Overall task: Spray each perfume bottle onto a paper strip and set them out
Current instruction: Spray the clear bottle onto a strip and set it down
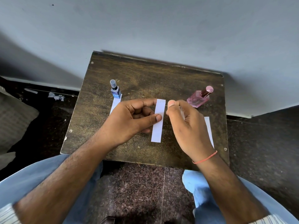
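Left hand pinched white paper strip above dark wooden table; right hand, just beside, gripped slim clear vial.

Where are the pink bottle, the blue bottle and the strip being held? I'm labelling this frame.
pink bottle [197,99], head view, on its glass body.
blue bottle [115,91], head view, on its lower body.
held strip [158,126], head view, on its bare lower half below the left thumb.
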The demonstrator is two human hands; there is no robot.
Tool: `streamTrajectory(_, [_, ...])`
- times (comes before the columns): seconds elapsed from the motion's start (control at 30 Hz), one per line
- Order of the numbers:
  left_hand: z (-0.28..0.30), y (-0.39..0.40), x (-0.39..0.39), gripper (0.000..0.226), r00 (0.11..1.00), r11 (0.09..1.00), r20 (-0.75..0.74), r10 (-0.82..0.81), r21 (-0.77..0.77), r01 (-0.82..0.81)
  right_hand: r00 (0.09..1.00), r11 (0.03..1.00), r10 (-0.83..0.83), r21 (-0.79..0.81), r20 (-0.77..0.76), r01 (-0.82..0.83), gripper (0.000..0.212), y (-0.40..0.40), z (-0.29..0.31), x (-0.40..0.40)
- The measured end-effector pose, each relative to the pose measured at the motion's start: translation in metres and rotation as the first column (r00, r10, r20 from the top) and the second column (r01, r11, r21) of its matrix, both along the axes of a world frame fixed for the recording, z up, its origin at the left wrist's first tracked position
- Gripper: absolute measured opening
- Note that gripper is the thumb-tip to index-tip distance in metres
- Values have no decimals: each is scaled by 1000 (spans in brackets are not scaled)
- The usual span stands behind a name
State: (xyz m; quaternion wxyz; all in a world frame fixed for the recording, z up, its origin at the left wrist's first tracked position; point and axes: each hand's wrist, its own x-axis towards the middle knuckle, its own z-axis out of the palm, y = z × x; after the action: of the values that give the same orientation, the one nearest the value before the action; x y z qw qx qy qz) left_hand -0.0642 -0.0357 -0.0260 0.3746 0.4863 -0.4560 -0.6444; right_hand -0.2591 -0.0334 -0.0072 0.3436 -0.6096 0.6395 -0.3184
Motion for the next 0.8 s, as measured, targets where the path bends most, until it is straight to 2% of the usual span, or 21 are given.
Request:
streamTrajectory(0.3, [1, 1, 0, 46, 1000, 1000, -16, 2, -20, -3, 1000, 998, 19, 56, 16, -19, 42, -1, 0, 0])
streamTrajectory(0.43, [2, 0, 0, 45, 1000, 1000, -22, 8, -25, -8, 1000, 997, 3, 71, 3, -3, 51, -1, 1, -2])
streamTrajectory(0.8, [0, 1, -1, 48, 1000, 1000, -15, 14, -9, -14, 998, 998, -62, 28, -28, 62, 53, -5, 2, -7])
